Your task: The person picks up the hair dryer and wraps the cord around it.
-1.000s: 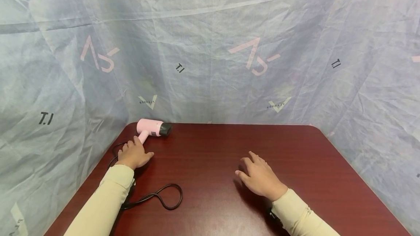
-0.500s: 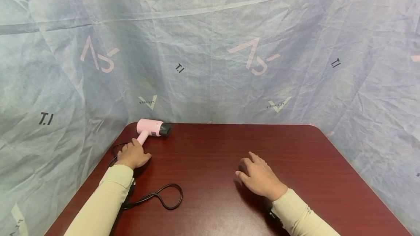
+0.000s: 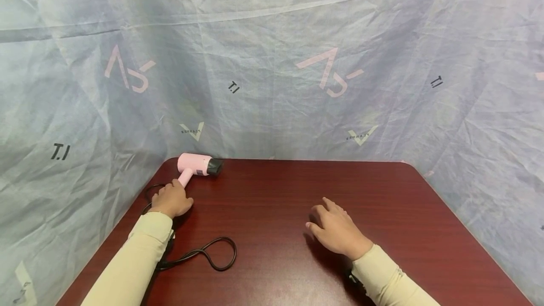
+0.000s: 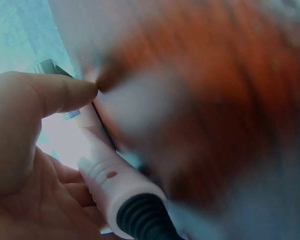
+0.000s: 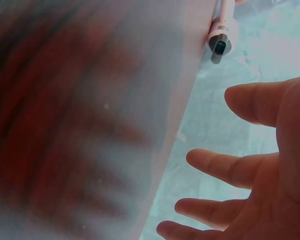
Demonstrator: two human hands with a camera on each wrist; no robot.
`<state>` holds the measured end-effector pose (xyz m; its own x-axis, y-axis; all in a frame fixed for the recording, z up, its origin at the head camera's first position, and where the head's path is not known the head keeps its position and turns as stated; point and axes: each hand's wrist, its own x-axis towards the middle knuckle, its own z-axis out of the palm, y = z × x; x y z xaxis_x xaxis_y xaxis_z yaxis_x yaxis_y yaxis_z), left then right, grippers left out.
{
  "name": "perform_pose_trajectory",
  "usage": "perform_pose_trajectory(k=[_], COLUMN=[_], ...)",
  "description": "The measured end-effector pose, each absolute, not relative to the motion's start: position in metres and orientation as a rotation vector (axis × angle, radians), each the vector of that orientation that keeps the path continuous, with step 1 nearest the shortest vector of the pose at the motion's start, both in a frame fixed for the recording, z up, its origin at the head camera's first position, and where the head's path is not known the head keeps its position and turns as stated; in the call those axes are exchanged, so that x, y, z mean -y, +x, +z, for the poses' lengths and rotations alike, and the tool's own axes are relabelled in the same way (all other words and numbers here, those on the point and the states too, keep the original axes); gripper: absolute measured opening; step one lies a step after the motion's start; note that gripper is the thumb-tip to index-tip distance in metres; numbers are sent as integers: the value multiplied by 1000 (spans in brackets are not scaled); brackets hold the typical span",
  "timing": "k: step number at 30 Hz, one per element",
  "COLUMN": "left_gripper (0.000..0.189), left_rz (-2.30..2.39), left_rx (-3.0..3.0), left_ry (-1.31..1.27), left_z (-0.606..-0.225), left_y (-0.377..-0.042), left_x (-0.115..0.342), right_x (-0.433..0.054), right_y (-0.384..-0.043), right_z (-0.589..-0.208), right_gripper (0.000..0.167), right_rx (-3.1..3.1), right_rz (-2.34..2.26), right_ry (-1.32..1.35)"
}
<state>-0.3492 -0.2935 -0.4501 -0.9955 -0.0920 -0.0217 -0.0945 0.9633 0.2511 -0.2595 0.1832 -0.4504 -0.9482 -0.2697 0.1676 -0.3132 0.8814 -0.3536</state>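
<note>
A pink hair dryer (image 3: 193, 164) with a black nozzle (image 3: 214, 166) lies at the table's far left corner. My left hand (image 3: 171, 200) is at the lower end of its handle. In the left wrist view, the fingers (image 4: 79, 192) reach behind the handle (image 4: 115, 180) and seem to touch it, while the thumb (image 4: 65, 94) stands out straight, apart from the handle. Over the right half of the table hovers my right hand (image 3: 337, 230), holding nothing. Its fingers are spread and relaxed in the right wrist view, with the dryer (image 5: 224, 31) far beyond them.
The dryer's black cord (image 3: 225, 251) loops on the table near my left forearm, partly hidden by the sleeve (image 3: 131, 261). A dark red wooden table (image 3: 272, 221) spreads below both hands. Grey printed cloth (image 3: 272, 60) hangs behind it and at both sides.
My left thumb has drawn in a little toward the handle, and the left hand has shifted slightly. My right hand and the hair dryer stay in place.
</note>
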Motion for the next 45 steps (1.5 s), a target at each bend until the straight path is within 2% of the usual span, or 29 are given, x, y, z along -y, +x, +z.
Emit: perform_pose_trajectory(k=[6, 16, 25, 34, 45], left_gripper=[72, 58, 51, 56, 47], left_rz=[374, 335, 320, 333, 333], left_rx=[-3119, -3146, -3162, -3143, -3168], left_ry=[-128, -107, -114, -80, -83], left_z=[-448, -443, -439, -440, -447], left_y=[-349, -349, -350, -356, -361], left_x=[294, 298, 299, 303, 314], right_x=[-184, -184, -183, -185, -185], right_y=[-259, -259, -257, -258, -260], right_z=[-451, -451, -448, -451, -451], right_gripper=[46, 46, 47, 43, 40], right_rx=[2959, 2977, 2994, 2988, 2984], right_rz=[604, 614, 629, 627, 619], right_ry=[446, 453, 459, 459, 468])
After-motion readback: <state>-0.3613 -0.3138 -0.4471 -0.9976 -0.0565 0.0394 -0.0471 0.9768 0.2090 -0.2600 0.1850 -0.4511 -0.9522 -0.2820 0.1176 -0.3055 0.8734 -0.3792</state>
